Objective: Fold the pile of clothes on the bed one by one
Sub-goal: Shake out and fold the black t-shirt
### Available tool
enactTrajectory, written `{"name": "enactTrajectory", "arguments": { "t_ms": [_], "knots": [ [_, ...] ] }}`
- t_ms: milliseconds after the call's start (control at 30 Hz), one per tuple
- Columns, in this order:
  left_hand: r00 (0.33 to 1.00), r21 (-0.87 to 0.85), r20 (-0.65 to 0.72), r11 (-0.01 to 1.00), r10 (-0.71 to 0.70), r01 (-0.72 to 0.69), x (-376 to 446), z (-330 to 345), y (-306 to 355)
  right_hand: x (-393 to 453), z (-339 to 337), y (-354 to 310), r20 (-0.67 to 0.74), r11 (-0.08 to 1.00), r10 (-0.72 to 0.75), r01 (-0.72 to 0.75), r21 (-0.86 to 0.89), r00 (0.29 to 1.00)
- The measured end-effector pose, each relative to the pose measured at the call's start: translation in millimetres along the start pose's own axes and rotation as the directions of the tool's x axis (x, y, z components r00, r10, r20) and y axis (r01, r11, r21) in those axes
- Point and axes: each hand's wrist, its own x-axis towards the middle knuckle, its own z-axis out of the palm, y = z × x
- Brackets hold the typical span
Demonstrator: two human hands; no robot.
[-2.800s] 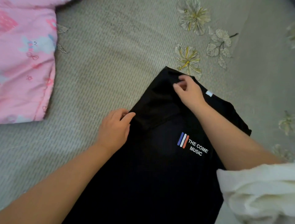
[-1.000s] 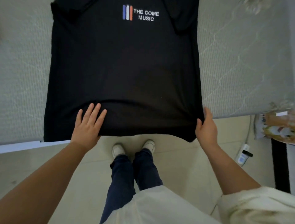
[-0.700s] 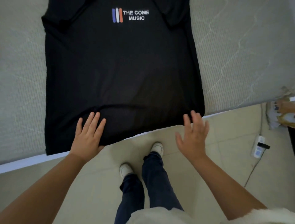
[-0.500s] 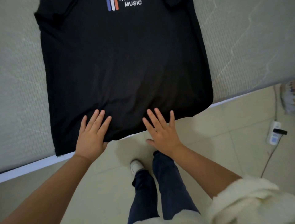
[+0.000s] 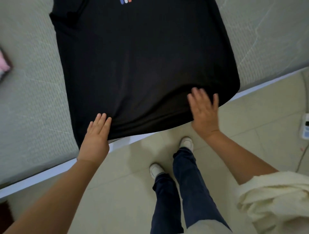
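Since half a second ago the right hand [image 5: 204, 113] has slid outward along the hem toward the shirt's right corner, blurred with motion, while the left hand [image 5: 96, 135] has kept its place.

Head view: one black shirt [image 5: 142, 58] lies spread flat on the bed [image 5: 30, 100], its hem draped over the bed's edge beneath both palms. Left fingers [image 5: 100, 121] are straight and together, pressing the hem. Right fingers are straight and spread, flat on or just above the cloth; nothing is gripped.

Ahead of the fingertips the cloth runs smooth up to a small printed logo [image 5: 125, 1] at the frame's top.

I judge the shirt light, soft and limp, likely to slide and wrinkle; pinching it at the hem corners or side seams should work best.

Count: one shirt, two hands, one pink item [image 5: 4, 66] far left of the left fingers.
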Motion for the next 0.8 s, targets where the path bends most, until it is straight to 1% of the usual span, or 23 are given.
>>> {"name": "enactTrajectory", "arguments": {
  "t_ms": [67, 100, 133, 200, 300, 333, 367, 433, 467, 500, 533, 600, 633, 700, 800],
  "knots": [
    [0.999, -0.049, -0.024, 0.998, -0.027, 0.025, -4, 6, -3, 0, -10, 23, 0.033, 0.991, 0.133, -0.133, -0.001, 0.991],
    [0.999, -0.053, -0.027, 0.998, -0.024, 0.022, -6, 8, -3, 1, -15, 33, 0.048, 0.985, 0.173, -0.174, 0.013, 0.984],
    [0.999, -0.060, -0.027, 0.998, -0.024, 0.023, -7, 9, -4, 4, -19, 40, 0.056, 0.982, 0.184, -0.185, 0.028, 0.981],
    [0.998, -0.087, -0.026, 0.995, -0.054, 0.052, -12, 10, -5, 8, -29, 44, 0.078, 0.992, 0.117, -0.121, 0.047, 0.990],
    [0.996, -0.089, 0.004, 0.992, -0.091, 0.091, -18, 11, -7, 2, -43, 43, 0.185, 0.999, -0.036, 0.037, -0.001, 0.982],
    [0.996, -0.071, 0.031, 0.994, -0.082, 0.084, -23, 10, -7, -4, -51, 42, 0.259, 0.996, -0.067, 0.078, -0.033, 0.963],
    [0.995, -0.039, 0.072, 0.997, -0.071, 0.074, -29, 8, -7, -11, -60, 42, 0.361, 0.993, -0.079, 0.107, -0.057, 0.929],
    [0.984, 0.056, 0.172, 0.997, -0.057, 0.048, -43, 2, -5, -29, -78, 44, 0.576, 0.990, -0.069, 0.128, -0.062, 0.815],
    [0.975, 0.096, 0.214, 0.995, -0.049, 0.029, -51, -2, -4, -35, -87, 46, 0.640, 0.987, -0.058, 0.139, -0.077, 0.766],
    [0.967, 0.124, 0.252, 0.992, -0.038, 0.007, -58, -7, -2, -40, -96, 46, 0.690, 0.983, -0.049, 0.156, -0.094, 0.723],
    [0.957, 0.141, 0.290, 0.990, -0.027, -0.015, -65, -12, -1, -43, -105, 45, 0.719, 0.980, -0.041, 0.170, -0.108, 0.694],
    [0.938, 0.159, 0.345, 0.987, -0.021, -0.037, -77, -27, 1, -43, -124, 43, 0.739, 0.975, -0.021, 0.178, -0.135, 0.673],
    [0.939, 0.157, 0.344, 0.987, -0.028, -0.028, -79, -36, 3, -39, -134, 43, 0.741, 0.972, -0.003, 0.176, -0.156, 0.672],
    [0.959, 0.139, 0.277, 0.990, -0.060, 0.022, -76, -58, 6, -21, -151, 42, 0.729, 0.964, 0.047, 0.160, -0.212, 0.683],
    [0.985, 0.033, 0.085, 0.989, -0.149, 0.147, -51, -96, 14, 22, -165, 41, 0.660, 0.953, 0.150, 0.070, -0.295, 0.736]
  ]
}}
